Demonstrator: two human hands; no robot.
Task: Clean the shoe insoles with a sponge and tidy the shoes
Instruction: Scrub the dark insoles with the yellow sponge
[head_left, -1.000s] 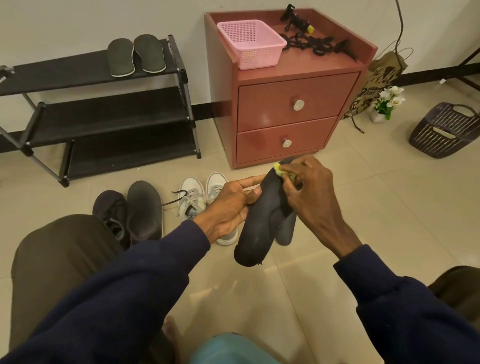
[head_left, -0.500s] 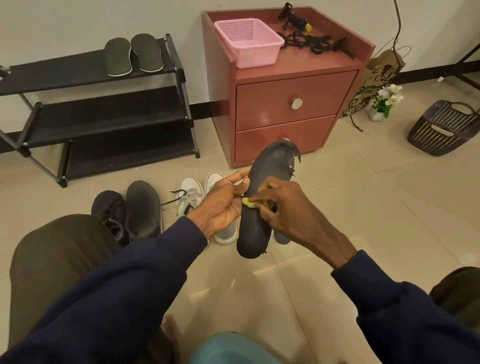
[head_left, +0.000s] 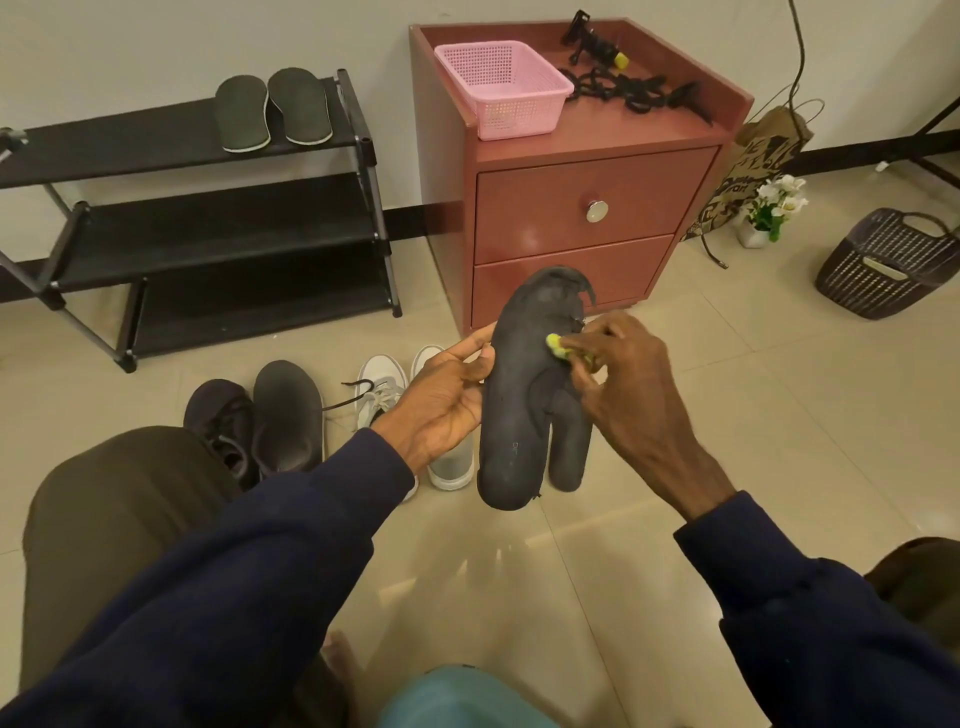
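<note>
The long dark grey foam insole stands nearly upright in the air between the two hands, above the glossy beige tiled floor and in front of the cabinet, toe end up and heel end down. The left hand grips its left edge, thumb on the front face and fingers curled behind it. The right hand comes in from the other side and pinches a small yellow-green sponge in its bunched fingertips, pressing it on the insole's upper right part. The insole is matt and slightly dusty, with a rounded heel and a torn, frayed toe from which a thin strip hangs. A second dark insole shows just behind it at the lower right, its heel also down; which hand carries it cannot be told. On the floor beyond the left hand lie a pair of white lace-up sneakers and, further left, a pair of black shoes. A black three-tier shoe rack stands against the wall with two more grey insoles side by side on its top shelf. The reddish-brown wooden two-drawer cabinet carries a pink plastic mesh basket and a tangle of black straps. A dark woven basket sits at the far right.
</note>
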